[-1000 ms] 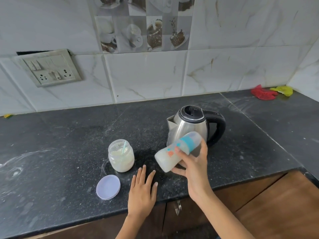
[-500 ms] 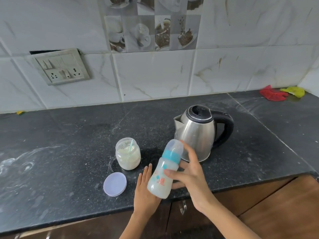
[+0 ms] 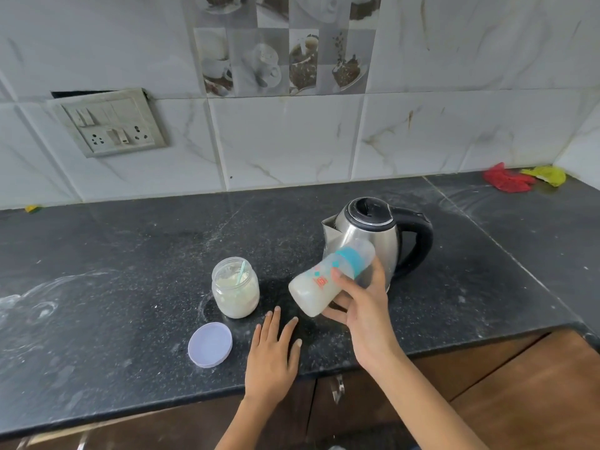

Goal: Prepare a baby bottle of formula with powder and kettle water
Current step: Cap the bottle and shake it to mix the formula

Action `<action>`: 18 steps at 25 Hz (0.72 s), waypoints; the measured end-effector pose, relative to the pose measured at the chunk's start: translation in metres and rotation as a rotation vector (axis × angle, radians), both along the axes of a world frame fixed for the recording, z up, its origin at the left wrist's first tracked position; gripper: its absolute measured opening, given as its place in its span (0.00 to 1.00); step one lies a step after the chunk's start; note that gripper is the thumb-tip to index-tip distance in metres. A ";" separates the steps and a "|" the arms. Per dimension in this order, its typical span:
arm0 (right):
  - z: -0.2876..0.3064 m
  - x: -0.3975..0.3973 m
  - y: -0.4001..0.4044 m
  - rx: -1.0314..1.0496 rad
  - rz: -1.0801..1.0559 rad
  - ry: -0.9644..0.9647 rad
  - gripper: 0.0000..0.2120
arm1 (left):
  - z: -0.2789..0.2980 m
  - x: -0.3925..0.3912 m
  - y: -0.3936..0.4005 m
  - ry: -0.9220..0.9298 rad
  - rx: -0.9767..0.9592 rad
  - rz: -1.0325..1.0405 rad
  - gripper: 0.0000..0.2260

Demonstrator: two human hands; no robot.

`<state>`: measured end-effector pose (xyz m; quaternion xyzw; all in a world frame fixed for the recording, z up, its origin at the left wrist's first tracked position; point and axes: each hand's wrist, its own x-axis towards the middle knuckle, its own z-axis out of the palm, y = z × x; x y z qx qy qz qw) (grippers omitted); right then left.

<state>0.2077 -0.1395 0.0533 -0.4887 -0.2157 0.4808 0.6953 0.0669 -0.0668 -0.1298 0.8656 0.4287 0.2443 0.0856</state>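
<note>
The task looks nearly done: the bottle (image 3: 328,276), capped with its teal ring and clear cover, already holds milky liquid, and the right hand (image 3: 363,306) grips it tilted in the air, cap toward 2 o'clock, just in front of the kettle (image 3: 370,235), which I judge to be the mixing shake. The left hand (image 3: 272,355) lies flat and spread on the bench (image 3: 130,287), holding nothing. What seems left is setting the bottle down and closing the powder jar (image 3: 235,289), open at the bottle's 9 o'clock, its lid (image 3: 210,344) lying at the jar's 7 o'clock.
</note>
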 end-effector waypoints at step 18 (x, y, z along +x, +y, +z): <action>-0.004 -0.002 -0.003 -0.040 0.058 -0.029 0.36 | -0.003 0.003 -0.005 -0.075 -0.044 0.029 0.17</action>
